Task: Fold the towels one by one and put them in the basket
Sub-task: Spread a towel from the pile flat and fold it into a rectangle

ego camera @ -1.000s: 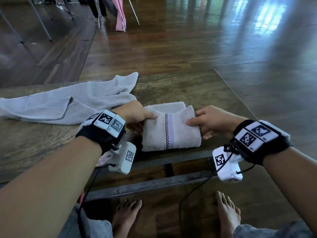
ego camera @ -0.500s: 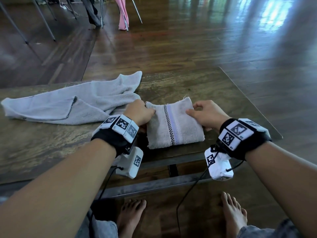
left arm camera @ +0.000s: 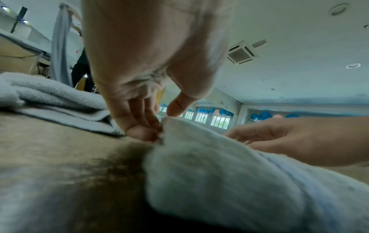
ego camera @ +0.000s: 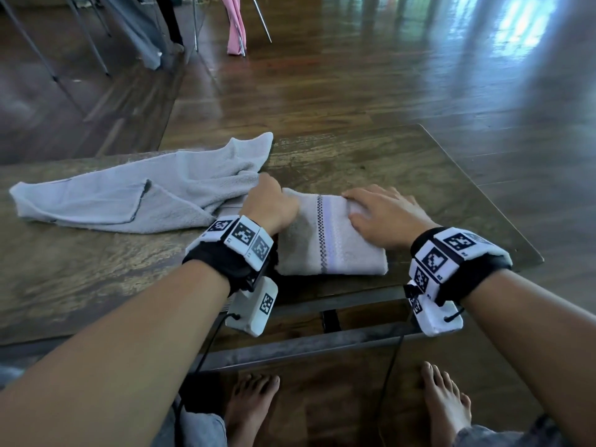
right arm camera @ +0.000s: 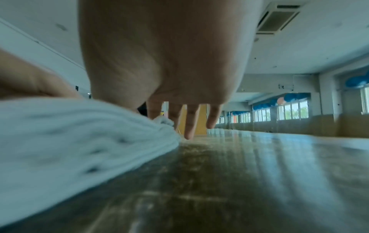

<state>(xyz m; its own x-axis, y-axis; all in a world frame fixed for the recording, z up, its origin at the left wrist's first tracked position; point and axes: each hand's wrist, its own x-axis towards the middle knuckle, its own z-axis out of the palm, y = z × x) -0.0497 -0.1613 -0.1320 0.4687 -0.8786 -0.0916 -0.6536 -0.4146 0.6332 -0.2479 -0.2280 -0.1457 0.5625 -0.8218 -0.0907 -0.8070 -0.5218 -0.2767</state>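
Lying near the counter [ego camera: 419, 162] front edge, the folded striped towel [ego camera: 329, 240] runs its long axis away from the person, between both hands; the left hand [ego camera: 269, 204] pinches its far-left corner, the right hand [ego camera: 383, 217] rests flat, fingers straight, on its right side; no basket shows
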